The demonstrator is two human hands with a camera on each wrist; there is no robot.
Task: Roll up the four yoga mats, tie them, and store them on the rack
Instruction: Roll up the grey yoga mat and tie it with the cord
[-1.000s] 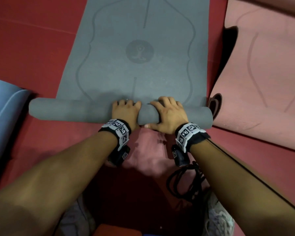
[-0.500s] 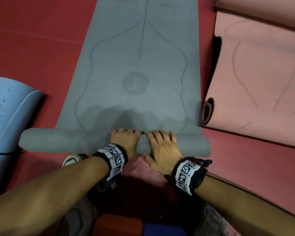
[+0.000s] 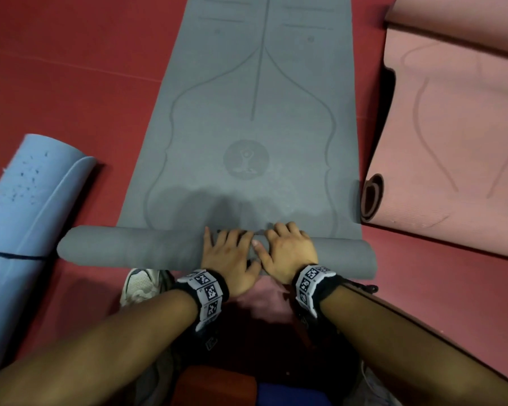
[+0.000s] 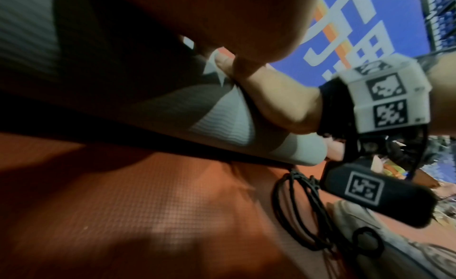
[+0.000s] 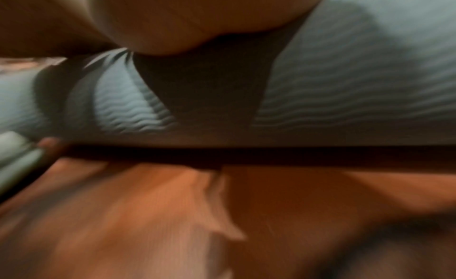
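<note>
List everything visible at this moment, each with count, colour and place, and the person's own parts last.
grey mat: 1, grey, centre of floor, near end rolled, rest flat.
blue mat: 1, light blue, left, rolled, dark cord round it.
pink mat: 1, pink, right, near corner curled.
black cord: 1 loose bundle, on floor by the right foot.
floor: dark red.
shoe: 1 clearly seen, whitish, below the roll.
wrist bands: 2, black with white markers.
left hand: on the roll, fingers over its top.
right hand: beside it, same.
</note>
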